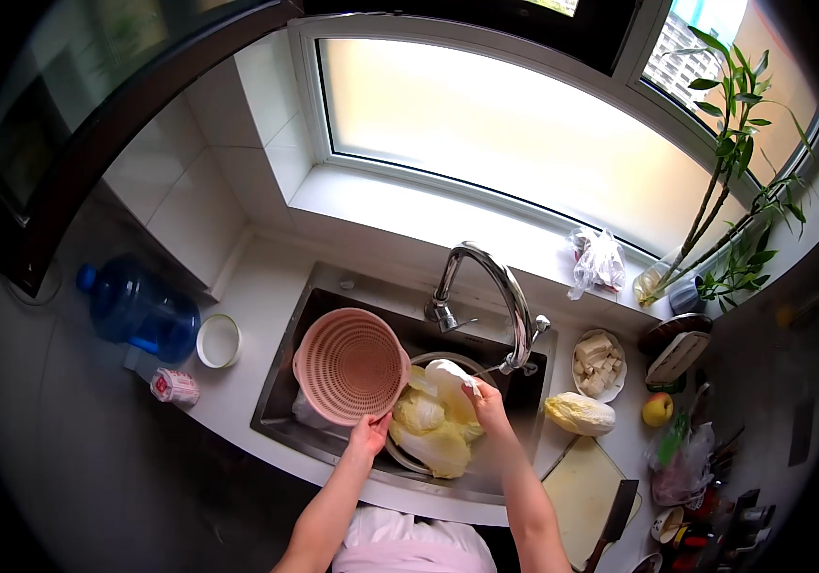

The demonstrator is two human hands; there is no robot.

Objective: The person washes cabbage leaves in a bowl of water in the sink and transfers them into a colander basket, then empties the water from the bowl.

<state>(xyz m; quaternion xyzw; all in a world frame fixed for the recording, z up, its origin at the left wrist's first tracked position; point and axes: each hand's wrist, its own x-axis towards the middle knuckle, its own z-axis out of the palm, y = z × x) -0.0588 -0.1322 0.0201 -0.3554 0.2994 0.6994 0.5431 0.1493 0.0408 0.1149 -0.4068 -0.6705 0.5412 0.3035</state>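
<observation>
My left hand point(368, 435) grips the near rim of a pink colander point(318, 384), fingers closed on its edge. The colander is tilted and its visible inside holds nothing. My right hand point(490, 405) pinches a napa cabbage leaf point(450, 376) by its pale end, below the faucet point(505, 277). More yellow-green cabbage leaves point(436, 447) lie heaped in a round metal basin point(474, 367), which stands in the sink point(276, 406). The leaves and my right hand hide much of the basin.
Right of the sink are a cabbage piece point(579, 414), a plate of white tofu-like chunks point(598, 367), an apple point(658, 410), a cutting board point(586, 487) and a cleaver point(619, 511). At left stand a white bowl point(219, 341) and a blue water jug point(142, 310).
</observation>
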